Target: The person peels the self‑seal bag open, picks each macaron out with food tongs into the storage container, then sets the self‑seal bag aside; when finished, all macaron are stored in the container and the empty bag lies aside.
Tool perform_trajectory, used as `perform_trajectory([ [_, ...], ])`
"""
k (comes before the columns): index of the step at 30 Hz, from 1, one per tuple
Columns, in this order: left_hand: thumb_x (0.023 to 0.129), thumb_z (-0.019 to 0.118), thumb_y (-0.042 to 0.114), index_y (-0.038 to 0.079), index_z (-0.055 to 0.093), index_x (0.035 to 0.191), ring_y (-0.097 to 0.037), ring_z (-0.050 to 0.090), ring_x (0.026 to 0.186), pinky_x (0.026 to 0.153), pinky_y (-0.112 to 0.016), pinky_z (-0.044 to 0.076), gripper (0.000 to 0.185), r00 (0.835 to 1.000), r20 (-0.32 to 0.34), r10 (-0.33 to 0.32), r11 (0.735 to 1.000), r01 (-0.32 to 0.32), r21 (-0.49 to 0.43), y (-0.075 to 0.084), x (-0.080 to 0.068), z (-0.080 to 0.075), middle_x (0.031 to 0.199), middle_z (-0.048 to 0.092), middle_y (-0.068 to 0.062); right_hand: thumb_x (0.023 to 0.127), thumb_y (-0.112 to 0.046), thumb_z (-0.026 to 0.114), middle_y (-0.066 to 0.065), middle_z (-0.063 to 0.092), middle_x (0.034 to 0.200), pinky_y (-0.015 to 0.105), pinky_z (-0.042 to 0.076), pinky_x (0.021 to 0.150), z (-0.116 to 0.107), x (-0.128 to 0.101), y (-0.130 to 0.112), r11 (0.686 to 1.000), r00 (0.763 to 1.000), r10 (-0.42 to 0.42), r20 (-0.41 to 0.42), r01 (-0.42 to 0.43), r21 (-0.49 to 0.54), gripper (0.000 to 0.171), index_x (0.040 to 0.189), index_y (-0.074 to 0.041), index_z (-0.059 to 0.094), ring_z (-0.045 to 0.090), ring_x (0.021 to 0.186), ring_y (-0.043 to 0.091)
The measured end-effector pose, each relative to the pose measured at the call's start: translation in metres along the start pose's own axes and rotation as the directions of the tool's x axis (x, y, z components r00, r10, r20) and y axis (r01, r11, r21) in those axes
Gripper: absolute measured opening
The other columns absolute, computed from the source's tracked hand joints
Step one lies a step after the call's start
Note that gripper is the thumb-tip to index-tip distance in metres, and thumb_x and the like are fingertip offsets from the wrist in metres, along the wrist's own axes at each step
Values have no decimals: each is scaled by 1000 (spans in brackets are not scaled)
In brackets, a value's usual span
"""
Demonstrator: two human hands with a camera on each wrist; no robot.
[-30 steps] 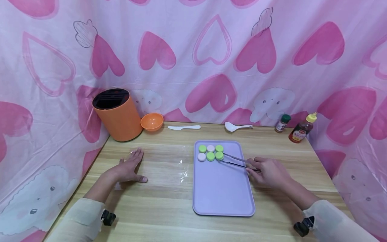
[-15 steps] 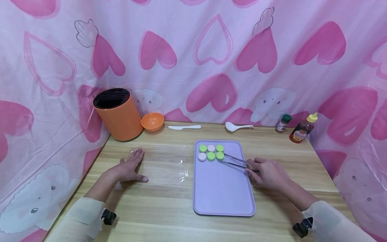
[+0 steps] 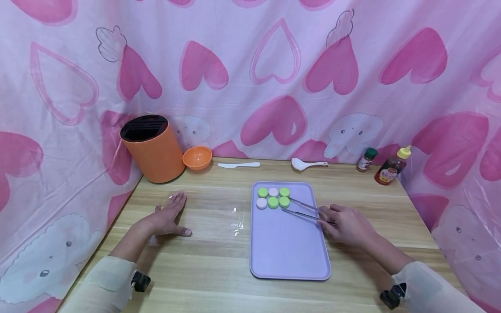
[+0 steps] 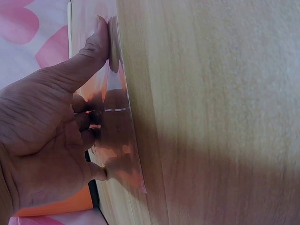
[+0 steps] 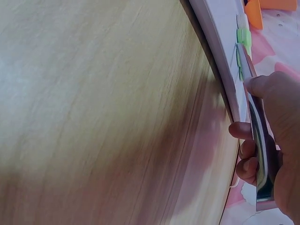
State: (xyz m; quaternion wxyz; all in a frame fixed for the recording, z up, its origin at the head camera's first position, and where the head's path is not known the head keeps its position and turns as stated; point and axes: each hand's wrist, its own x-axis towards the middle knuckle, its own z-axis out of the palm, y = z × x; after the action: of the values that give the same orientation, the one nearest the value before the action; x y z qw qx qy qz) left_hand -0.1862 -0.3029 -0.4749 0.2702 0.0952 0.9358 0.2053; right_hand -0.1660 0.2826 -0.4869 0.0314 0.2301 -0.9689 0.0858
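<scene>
A lavender tray (image 3: 287, 243) lies mid-table on the wooden table (image 3: 211, 261). Several round green and pale pink pieces (image 3: 273, 197) sit in two rows at its far end. My right hand (image 3: 328, 216) grips metal tongs (image 3: 305, 204), whose tips reach the right green piece (image 3: 284, 202) of the near row, slightly spread around it. In the right wrist view the right hand (image 5: 269, 140) curls round the tongs (image 5: 257, 126) beside the tray rim (image 5: 220, 51). My left hand (image 3: 169, 214) rests flat on the table, holding nothing; the left wrist view shows the left hand (image 4: 47, 136) on clear film.
An orange cylinder holder (image 3: 153, 150) and an orange bowl (image 3: 197, 157) stand at the back left. A white knife (image 3: 238, 164) and a white spoon (image 3: 307, 164) lie along the back. A spice jar (image 3: 365, 159) and a sauce bottle (image 3: 391, 171) stand back right. Pink heart cloth walls the table.
The right hand and tongs have barely shifted at the green piece. The left hand has stayed flat in the same spot.
</scene>
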Motion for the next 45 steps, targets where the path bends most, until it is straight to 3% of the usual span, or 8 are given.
perform_trajectory([
  [4, 87, 90, 58, -6, 1, 174, -54, -10, 170, 124, -89, -3, 140, 1000, -3, -2, 1000, 2, 3, -1, 2, 2, 184, -10, -29, 100, -43, 82, -11, 56, 79, 23, 38, 57, -3, -5, 3, 1000, 1000, 8, -9, -8, -4, 48, 138, -14, 78, 46, 64, 4],
  [9, 87, 90, 59, -6, 2, 174, -54, -10, 170, 124, -89, -3, 140, 1000, -1, 1, 1000, -1, 2, -3, 3, 3, 184, -10, -29, 97, -40, 86, -11, 59, 81, 22, 39, 57, -1, -15, 11, 999, 995, -33, -91, 33, -3, 46, 134, -13, 81, 46, 66, 3],
  [15, 87, 90, 59, -5, 1, 175, -54, -11, 170, 124, -89, -4, 140, 1000, -1, 2, 1000, -2, -6, -2, 2, 3, 184, -11, -29, 90, -27, 93, -10, 66, 87, 24, 46, 58, 10, -28, 24, 992, 965, -115, -236, 123, 19, 41, 126, -11, 83, 50, 69, -1],
  [19, 87, 89, 60, -4, 0, 175, -54, -12, 170, 124, -88, -4, 141, 1000, 5, -4, 1000, 5, -12, -3, 2, 2, 184, -12, -28, 86, -20, 95, -4, 71, 95, 32, 55, 64, 17, -35, 33, 989, 950, -125, -285, 142, 38, 41, 123, -7, 83, 59, 77, 5],
  [25, 87, 89, 59, -5, -1, 175, -54, -11, 170, 124, -89, -3, 141, 1000, 5, -10, 1000, 10, -5, -1, 1, 3, 183, -12, -29, 86, -17, 95, 4, 68, 108, 41, 58, 73, 21, -42, 41, 995, 953, -44, -298, 68, 70, 41, 122, -3, 82, 60, 95, 17],
  [33, 87, 90, 58, -5, -1, 174, -54, -12, 169, 124, -89, -4, 141, 1000, 5, -7, 1000, 7, -18, 0, 0, 1, 183, -12, -30, 79, -16, 98, 8, 64, 94, 37, 51, 61, 24, -46, 51, 997, 911, 46, -410, -20, 68, 37, 108, 2, 84, 55, 78, 17],
  [40, 87, 90, 58, -6, 0, 174, -55, -11, 170, 123, -89, -4, 141, 1000, 6, -5, 1000, 5, -9, 0, 0, 2, 183, -11, -31, 90, -19, 90, 8, 55, 83, 27, 36, 53, 23, -50, 53, 979, 925, 203, -322, -184, 89, 34, 106, 8, 75, 45, 67, 16],
  [45, 86, 90, 59, -6, 1, 174, -55, -9, 170, 124, -89, -2, 141, 1000, -3, -7, 1000, 8, 7, 0, 0, 2, 183, -10, -31, 96, -24, 84, 8, 49, 81, 29, 33, 53, 22, -50, 50, 950, 919, 311, -244, -294, 104, 30, 90, -1, 66, 43, 65, 19],
])
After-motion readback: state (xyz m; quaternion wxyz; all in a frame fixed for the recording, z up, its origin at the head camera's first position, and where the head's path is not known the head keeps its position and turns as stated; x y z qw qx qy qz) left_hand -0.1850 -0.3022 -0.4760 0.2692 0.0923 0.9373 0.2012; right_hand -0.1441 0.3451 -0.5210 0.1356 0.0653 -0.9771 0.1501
